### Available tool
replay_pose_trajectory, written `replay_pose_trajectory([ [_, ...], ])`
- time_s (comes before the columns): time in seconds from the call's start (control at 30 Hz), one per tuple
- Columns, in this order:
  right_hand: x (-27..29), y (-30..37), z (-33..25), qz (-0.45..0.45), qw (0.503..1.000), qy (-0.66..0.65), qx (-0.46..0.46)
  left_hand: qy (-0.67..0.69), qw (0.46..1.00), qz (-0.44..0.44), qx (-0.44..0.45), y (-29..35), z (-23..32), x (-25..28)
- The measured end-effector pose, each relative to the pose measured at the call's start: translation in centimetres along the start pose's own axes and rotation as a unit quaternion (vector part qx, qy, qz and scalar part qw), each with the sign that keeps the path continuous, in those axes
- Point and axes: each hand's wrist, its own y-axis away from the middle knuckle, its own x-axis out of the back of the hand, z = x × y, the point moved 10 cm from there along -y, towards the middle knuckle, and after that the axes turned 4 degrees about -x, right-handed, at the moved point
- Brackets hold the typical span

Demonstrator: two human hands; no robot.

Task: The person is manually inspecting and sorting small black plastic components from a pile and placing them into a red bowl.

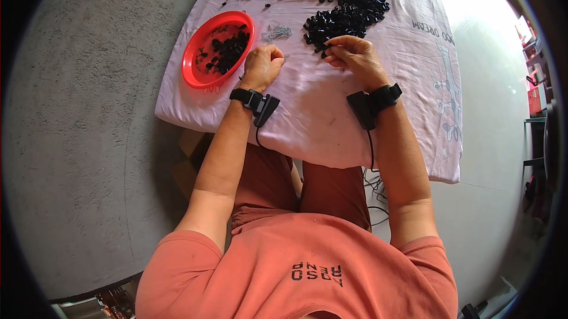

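1. Pale-pink, cloth-covered tabletop [402, 132]: wrinkled, w/ grey printed cartoon figs [448, 88] + dark lettering [422, 25] nr R edge.
2. Rough grey concrete floor [77, 112], L side; thin dark line [125, 189] runs along it.
3. Smooth pale-grey floor [491, 212], R side, v. bright nr top.
4. Brown box-like item [192, 142], partly hidden below tabletop's L corner; material unclear.
5. Red boxy item [536, 99], far R, just above thin dark stand [535, 121]; detail blurred.
6. Small mixed clutter [113, 303], btm L, too blurred to ID.
7. Black angular item [472, 311], btm R, partly cut off at rim.
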Motion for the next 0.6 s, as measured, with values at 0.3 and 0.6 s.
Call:
replay_pose_trajectory([
  [0.3,-1.0,0.1,0.5,-0.049,0.998,-0.036,-0.019,0.142,0.985,0.032,-0.098,0.3,8.9,1.2],
  [0.6,-1.8,0.3,0.2,-0.075,0.995,-0.065,-0.013,0.128,0.984,0.029,-0.117,0.2,11.9,0.8],
])
